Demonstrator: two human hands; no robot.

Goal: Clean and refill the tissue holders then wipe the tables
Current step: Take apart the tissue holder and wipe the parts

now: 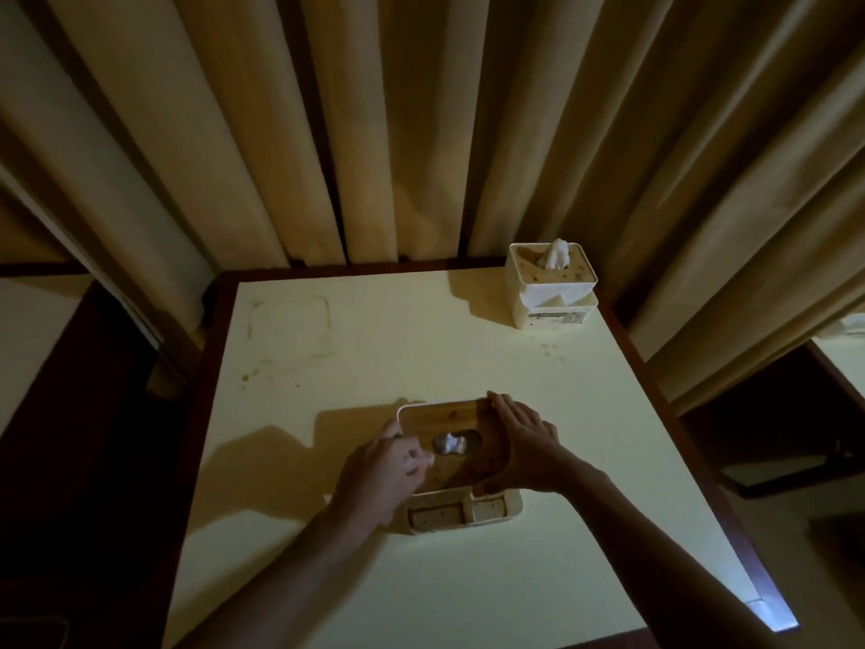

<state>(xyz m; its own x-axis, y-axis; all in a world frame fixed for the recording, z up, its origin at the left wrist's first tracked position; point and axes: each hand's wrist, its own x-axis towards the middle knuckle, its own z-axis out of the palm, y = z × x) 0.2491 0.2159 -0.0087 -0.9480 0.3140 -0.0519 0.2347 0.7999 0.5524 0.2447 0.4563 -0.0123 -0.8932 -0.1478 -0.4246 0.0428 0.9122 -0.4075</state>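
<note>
A tissue holder (461, 508) with a wooden lid (444, 420) stands on the pale yellow table (421, 578), near its middle. A bit of white tissue (451, 443) shows in the lid's oval slot. My left hand (379, 470) grips the lid's left edge, fingers curled over it next to the slot. My right hand (522, 440) clasps the lid's right edge, fingers along the far corner and thumb at the near side. A second, white tissue holder (550, 292) with tissue (557, 254) sticking up stands at the table's far right corner.
A square dirt outline (290, 330) and small stains mark the table's far left. Beige curtains (421, 124) hang right behind the table. A dark wooden rim (206, 391) frames the top. Other tables (32, 330) show at the far left and right edges.
</note>
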